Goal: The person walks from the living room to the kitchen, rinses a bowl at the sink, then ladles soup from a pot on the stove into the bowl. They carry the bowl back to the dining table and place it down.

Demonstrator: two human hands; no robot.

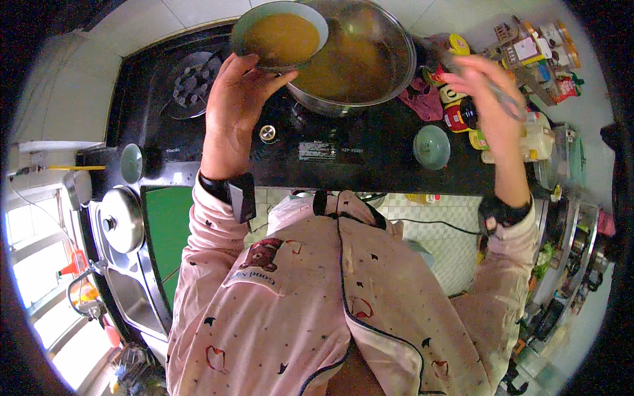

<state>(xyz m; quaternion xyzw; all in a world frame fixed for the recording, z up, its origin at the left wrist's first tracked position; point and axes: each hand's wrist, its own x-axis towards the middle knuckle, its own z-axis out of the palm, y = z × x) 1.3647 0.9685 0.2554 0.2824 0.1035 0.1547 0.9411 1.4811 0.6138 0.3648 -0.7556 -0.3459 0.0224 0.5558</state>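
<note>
My left hand (pixel 242 89) grips the rim and side of a pale green bowl (pixel 282 37) that holds brownish broth, close to the left rim of a large steel pot (pixel 346 106). More of the cloudy broth (pixel 356 64) fills the pot, with pieces in it that cannot be made out. To the right of the pot, my right hand (pixel 490 89) is closed around a blurred metal utensil handle (pixel 505 101); its far end is unclear. An empty green bowl (pixel 432 147) stands on the black counter below the pot's right side.
A gas burner (pixel 192 86) lies left of the raised bowl. Another small bowl (pixel 132 163) stands at the counter's left end, near a steel lid (pixel 121 220) by the sink (pixel 133 297). A purple cloth (pixel 423 101), jars and bottles (pixel 537 141) crowd the right side.
</note>
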